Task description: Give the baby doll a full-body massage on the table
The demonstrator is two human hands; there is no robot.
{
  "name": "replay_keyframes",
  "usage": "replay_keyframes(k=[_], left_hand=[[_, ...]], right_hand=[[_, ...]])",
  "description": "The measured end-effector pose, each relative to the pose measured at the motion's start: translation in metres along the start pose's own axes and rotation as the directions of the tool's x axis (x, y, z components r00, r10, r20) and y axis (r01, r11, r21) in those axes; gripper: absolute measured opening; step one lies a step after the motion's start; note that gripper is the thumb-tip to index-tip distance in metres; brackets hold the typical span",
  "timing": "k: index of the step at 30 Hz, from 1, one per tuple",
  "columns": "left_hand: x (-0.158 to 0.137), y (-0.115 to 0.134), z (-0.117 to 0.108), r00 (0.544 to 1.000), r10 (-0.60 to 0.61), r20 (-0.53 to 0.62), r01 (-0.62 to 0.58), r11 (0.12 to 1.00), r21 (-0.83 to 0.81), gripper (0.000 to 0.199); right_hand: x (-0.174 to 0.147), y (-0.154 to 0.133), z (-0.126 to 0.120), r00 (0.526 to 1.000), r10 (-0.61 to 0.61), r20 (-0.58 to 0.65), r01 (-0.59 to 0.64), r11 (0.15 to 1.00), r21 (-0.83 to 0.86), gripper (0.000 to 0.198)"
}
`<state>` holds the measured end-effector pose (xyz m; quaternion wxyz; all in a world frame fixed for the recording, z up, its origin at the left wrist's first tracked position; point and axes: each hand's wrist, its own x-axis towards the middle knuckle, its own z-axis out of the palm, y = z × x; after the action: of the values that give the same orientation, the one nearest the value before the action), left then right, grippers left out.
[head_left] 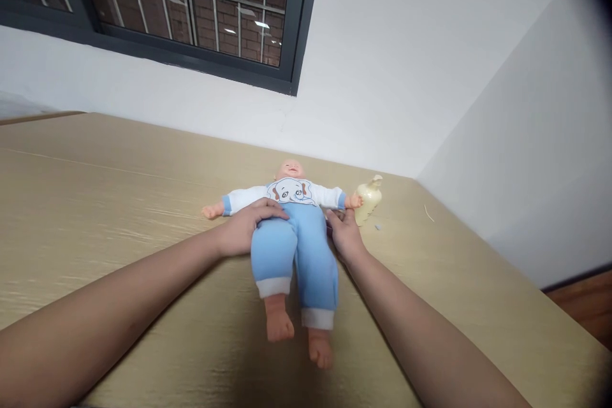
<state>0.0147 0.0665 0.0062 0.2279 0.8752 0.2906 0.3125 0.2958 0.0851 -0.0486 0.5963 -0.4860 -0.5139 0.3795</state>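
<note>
- Doll laid face-up on table.
- Left hand placed on its hip; finger clamping cannot be told.
- Right hand positioned near bottle, thumb and forefinger apart.

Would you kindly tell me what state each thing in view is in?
Baby doll in blue-and-white clothes: lying on its back, arms spread.
Cream-coloured baby bottle: beside the doll; upright or lying, cannot tell.
Dark-framed glass window: looks shut.
Left hand: resting on the doll's hip.
Right hand: by the doll's other side, grip unclear.
</note>
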Motion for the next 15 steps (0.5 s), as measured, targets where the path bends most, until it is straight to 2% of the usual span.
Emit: replay_keyframes(k=[6,11,15], left_hand=[[-0.0051,-0.0019,0.0045,1.000,-0.006,0.017,0.002,0.979,0.205,0.055],[-0.0056,-0.0011,0.0050,0.999,0.023,0.044,-0.039,0.912,0.408,0.051],[-0.0060,-0.0015,0.0062,0.999,0.009,0.041,-0.028,0.871,0.491,0.053]], right_hand=[[-0.0021,0.0014,0.0031,0.997,0.068,-0.023,-0.066,0.992,0.105,0.059],[-0.0031,-0.0025,0.0058,0.993,0.120,-0.020,-0.114,0.976,0.187,0.052],[-0.0048,-0.0063,0.0078,0.983,0.182,0.005,-0.178,0.952,0.248,0.054]])
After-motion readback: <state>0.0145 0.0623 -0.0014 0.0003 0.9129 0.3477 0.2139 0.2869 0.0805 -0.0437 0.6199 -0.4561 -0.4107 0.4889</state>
